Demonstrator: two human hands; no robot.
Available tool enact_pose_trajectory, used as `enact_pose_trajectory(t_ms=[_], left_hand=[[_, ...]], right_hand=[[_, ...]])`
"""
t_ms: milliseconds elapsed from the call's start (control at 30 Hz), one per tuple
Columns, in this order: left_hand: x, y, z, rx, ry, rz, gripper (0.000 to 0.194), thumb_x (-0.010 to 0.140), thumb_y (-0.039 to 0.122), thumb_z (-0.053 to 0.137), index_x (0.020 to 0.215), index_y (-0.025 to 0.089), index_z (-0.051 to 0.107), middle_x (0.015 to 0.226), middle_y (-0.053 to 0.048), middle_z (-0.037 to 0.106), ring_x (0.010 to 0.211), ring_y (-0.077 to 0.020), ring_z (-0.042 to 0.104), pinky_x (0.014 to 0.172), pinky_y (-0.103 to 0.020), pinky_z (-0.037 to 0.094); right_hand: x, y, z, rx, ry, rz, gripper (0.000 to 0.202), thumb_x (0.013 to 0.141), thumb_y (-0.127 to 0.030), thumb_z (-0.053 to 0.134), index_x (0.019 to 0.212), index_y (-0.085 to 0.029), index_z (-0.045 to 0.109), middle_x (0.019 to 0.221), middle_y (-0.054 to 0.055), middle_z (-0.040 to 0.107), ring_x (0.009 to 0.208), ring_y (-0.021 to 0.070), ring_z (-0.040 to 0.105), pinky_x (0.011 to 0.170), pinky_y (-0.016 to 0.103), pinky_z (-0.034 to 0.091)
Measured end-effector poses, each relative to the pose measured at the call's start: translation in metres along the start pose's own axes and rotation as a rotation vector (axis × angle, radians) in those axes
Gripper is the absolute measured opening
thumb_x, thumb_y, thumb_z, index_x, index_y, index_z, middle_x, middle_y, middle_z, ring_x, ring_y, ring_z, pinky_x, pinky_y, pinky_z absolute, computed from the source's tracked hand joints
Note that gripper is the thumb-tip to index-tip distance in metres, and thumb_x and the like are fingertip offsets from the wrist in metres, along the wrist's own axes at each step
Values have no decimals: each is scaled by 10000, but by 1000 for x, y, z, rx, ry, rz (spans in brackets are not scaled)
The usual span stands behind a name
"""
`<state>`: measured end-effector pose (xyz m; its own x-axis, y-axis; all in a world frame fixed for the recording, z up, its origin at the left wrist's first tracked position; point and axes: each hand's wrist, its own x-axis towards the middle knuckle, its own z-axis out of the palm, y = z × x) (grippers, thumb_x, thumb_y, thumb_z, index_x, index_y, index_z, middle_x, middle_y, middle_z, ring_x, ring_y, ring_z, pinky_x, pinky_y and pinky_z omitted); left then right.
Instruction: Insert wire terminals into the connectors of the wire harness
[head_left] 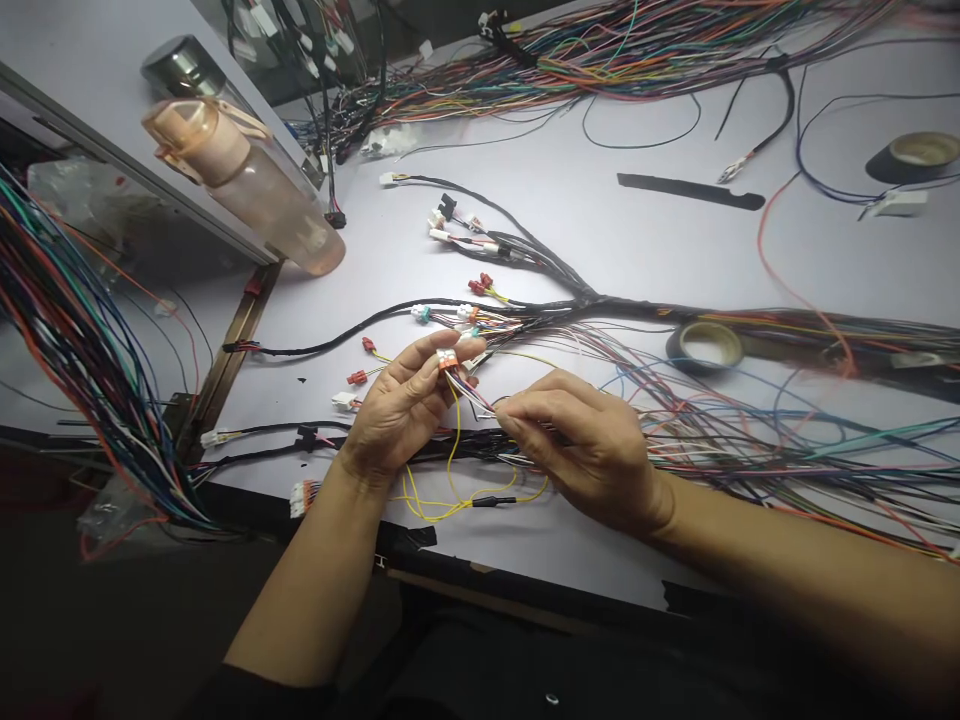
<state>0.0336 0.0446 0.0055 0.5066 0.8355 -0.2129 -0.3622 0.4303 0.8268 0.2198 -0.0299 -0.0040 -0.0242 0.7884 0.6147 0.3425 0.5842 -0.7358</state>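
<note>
My left hand [401,405] holds an orange and white connector [448,360] between thumb and fingers, with its wires trailing down to the right. The fingers of my right hand [581,440] are pinched on the thin wires [474,396] a short way from that connector. A yellow wire [452,450] hangs from the connector and loops over the table near a black sleeve [493,501]. Behind my left hand lie more small connectors, among them a white and teal one [421,313] and a red one [480,285]. My right fingertips hide the wire ends.
A black-wrapped harness [637,308] crosses the white table [547,200]. A tape roll [705,347] lies right of centre. At the left stand a pinkish bottle [262,200] and a hanging wire bundle [82,350]. More wires [637,50] cover the back.
</note>
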Motion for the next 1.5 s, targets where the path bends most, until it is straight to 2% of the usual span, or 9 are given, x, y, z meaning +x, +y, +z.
enact_pose_trajectory(t_ms=[567,733,900,1267,1500], left_hand=[[3,2,-1,31,60,-78,175,822,201,697,996,182,707,1016,-60,748,757,-105,691,753,-202,563],[3,2,0,18,84,-92,138,787,199,733,917,163,706,960,-53,756,676,-72,678,688,-152,550],[4,3,1,40,73,-87,127,774,218,746,870,151,696,901,-50,755,614,-69,662,639,-159,548],[4,3,6,72,83,-75,204,726,307,791,788,141,692,743,-36,724,567,-63,622,568,-142,517],[4,1,5,119,98,-51,261,714,393,787,733,153,687,621,-2,643,514,-76,574,514,-186,492]], right_hand=[[-1,-1,-1,20,-11,-33,68,898,-123,588,930,-157,638,784,58,643,717,120,604,634,246,520],[0,-1,0,3,34,18,72,889,-125,599,901,-174,650,753,23,618,684,108,578,614,233,502],[1,-1,0,-24,48,40,71,884,-136,604,884,-186,653,745,17,626,677,114,577,613,246,500],[3,1,0,-32,62,37,71,883,-144,602,887,-191,656,745,12,628,673,120,570,618,264,497],[2,2,1,-15,72,49,71,883,-140,604,888,-191,653,757,21,635,687,127,575,634,275,500]])
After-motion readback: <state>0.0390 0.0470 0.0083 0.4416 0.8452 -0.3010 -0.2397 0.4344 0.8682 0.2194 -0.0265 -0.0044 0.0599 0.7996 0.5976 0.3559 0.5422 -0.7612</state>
